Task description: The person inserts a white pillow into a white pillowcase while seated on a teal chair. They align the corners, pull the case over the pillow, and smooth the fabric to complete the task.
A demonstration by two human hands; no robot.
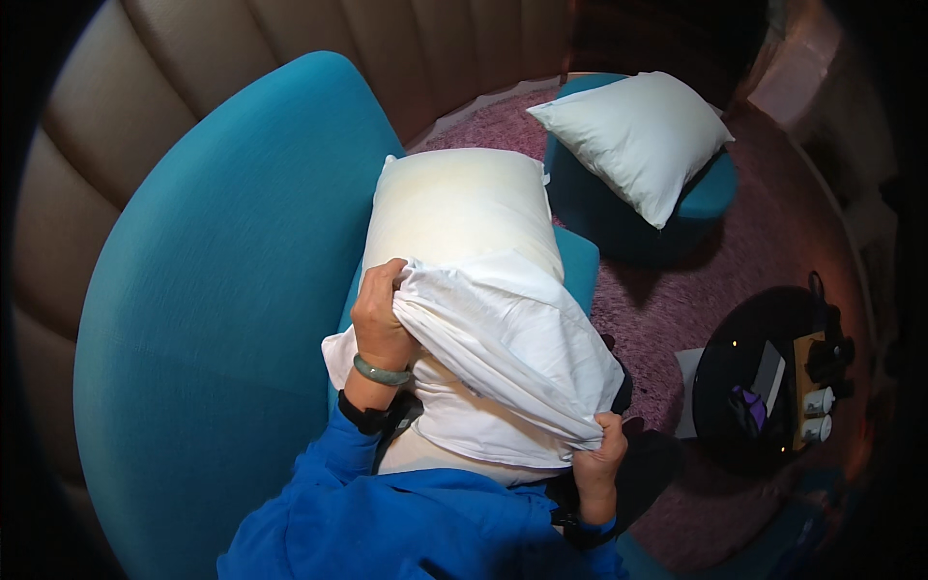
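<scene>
A cream-white pillow (pixel 464 208) lies on the blue seat in front of me, its far half bare. White pillowcase cloth (pixel 512 329) covers the near part in loose folds. My left hand (pixel 380 314) grips the case's bunched edge at the pillow's left side, fingers closed round the fabric. Lower and to the right, my right hand (pixel 597 464) pinches another stretch of the same edge. Between the two hands the hem runs slanting and taut. The pillow's near end is hidden under the cloth.
A blue chair back (pixel 222 290) rises at my left. Another white pillow (pixel 643 135) rests on a blue ottoman (pixel 710 193) at the far right. Right of me, a dark round table (pixel 715 387) holds white cups (pixel 818 416), a wooden tray and a purple item. Purple carpet (pixel 638 338) covers the floor.
</scene>
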